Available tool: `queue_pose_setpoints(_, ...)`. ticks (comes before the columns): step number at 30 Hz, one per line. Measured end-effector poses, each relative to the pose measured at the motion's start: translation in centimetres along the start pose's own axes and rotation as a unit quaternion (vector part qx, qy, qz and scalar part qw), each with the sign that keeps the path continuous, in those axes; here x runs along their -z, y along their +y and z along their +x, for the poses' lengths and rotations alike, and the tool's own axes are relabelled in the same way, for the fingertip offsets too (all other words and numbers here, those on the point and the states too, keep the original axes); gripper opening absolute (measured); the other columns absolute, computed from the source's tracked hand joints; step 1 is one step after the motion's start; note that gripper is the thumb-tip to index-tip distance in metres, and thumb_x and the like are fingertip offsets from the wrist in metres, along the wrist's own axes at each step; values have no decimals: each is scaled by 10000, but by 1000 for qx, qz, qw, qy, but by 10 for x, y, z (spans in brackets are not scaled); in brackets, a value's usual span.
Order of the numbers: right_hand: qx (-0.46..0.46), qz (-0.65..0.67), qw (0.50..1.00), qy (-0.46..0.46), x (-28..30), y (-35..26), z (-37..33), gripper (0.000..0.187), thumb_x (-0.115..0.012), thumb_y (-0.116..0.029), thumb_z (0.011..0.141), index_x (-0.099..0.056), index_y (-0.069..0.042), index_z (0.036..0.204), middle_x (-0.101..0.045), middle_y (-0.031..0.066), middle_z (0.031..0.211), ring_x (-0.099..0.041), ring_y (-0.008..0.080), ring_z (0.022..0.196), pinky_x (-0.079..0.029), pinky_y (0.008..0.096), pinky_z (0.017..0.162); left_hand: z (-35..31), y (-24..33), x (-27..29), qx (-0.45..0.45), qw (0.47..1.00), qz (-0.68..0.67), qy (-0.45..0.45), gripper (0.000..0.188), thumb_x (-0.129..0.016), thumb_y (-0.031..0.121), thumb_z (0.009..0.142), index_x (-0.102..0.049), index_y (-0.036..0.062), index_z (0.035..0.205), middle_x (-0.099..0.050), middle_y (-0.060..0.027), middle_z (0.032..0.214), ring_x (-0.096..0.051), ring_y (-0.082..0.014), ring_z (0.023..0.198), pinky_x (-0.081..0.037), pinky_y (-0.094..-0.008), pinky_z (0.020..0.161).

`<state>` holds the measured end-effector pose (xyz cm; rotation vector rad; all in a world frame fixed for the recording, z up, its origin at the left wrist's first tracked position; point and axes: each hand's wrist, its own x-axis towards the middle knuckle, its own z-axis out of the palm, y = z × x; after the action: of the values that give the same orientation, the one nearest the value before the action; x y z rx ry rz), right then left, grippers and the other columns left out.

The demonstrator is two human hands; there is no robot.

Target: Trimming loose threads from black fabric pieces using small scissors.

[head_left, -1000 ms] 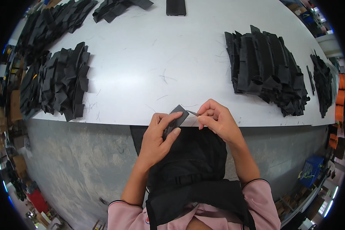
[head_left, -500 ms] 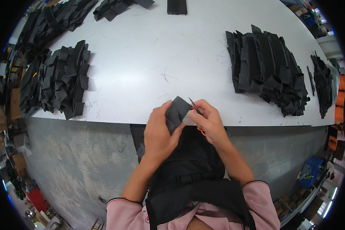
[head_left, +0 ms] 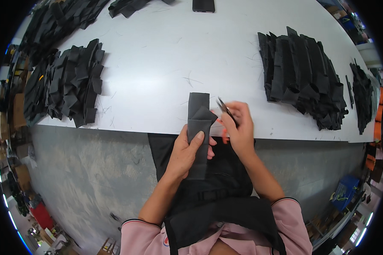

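My left hand (head_left: 184,152) grips a folded black fabric strip (head_left: 198,126) at the table's front edge, thumb on top and fingertips showing beyond its right side. The strip stands nearly upright in the picture, with a pointed flap sticking out to the right and its lower end hanging below the hand. My right hand (head_left: 241,129), partly blurred, is closed around small scissors (head_left: 226,109) with dark blades and orange handles. Their tips point up and left, just right of the strip and apart from it.
Piles of black fabric strips lie on the white table (head_left: 149,76): one pile at left (head_left: 75,83), another at right (head_left: 304,72), more at the far left. A dark phone (head_left: 203,5) lies at the far edge. Loose threads (head_left: 191,79) are scattered about. A blue crate (head_left: 345,191) stands at lower right.
The fabric strip has turned from slanted to upright and shows more of its length. My right hand with the scissors has drawn away to the right of it. The view has shifted slightly.
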<state>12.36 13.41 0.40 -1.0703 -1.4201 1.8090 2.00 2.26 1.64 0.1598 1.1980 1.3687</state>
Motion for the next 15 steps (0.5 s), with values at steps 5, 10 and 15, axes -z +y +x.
queue_pose_setpoints(5,279,-329,902,-30,13,-13,-23,198,-681,-26,743,-586,-15,916,-516,67,758,-534,136,577,-434,258,490,-2,7,1,1,1000,-5,8,253,-460,152,951,-384,-8,1132,-615,-125,845,-596,-156,612,-513,-274,570)
queue_pose_setpoints(10,343,-386,855,-37,12,-8,-16,221,-699,-29,699,-625,-48,907,-516,57,743,-537,181,543,-410,279,453,-6,11,-7,25,999,-20,-6,245,-456,131,948,-382,-19,1126,-612,-125,840,-598,-161,609,-514,-271,560)
queue_pose_setpoints(15,355,-373,857,3,13,-1,-20,239,-708,-46,678,-630,-52,904,-509,54,728,-524,191,530,-400,283,453,-5,6,-5,9,1000,-11,8,250,-449,121,950,-376,-27,1138,-609,-120,841,-596,-152,606,-513,-263,556)
